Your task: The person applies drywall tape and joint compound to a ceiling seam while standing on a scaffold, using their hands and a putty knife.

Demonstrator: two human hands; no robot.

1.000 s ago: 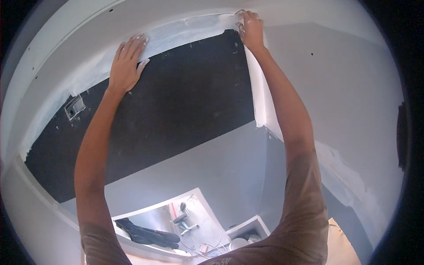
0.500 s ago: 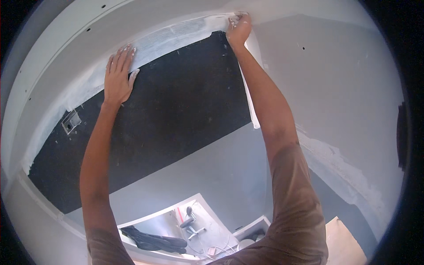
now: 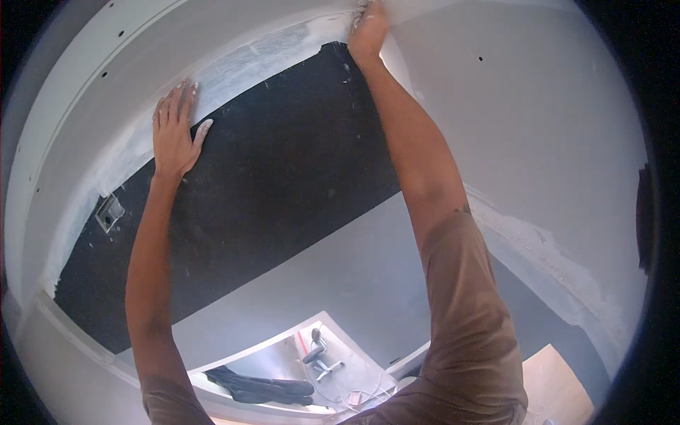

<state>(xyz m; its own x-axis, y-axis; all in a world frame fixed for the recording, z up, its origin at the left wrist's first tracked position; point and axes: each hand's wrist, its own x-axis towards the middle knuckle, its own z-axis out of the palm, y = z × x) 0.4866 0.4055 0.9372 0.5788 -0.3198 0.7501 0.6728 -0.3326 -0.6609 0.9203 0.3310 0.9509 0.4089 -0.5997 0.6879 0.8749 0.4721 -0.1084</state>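
Note:
My left hand lies flat with its fingers stretched, across the upper edge of a black wall panel and the whitish plastered band above it. White dust or plaster coats its fingertips. My right hand is raised to the corner beyond the panel's upper right end, against the white surface there. Its fingers are curled, whitened and slightly blurred; what they hold, if anything, is hidden. A small square electrical box sits in the panel's left part, below my left hand.
A grey wall with a rough plaster strip stands at the right. Below the panel is a blue-grey surface. Through a lower opening show dark cloth, a stand-like object and cables. A tan board is at lower right.
My right hand has moved up along the corner, its fingers now near the picture's top edge. My left hand stays flat on the panel's edge; the whole view has shifted slightly.

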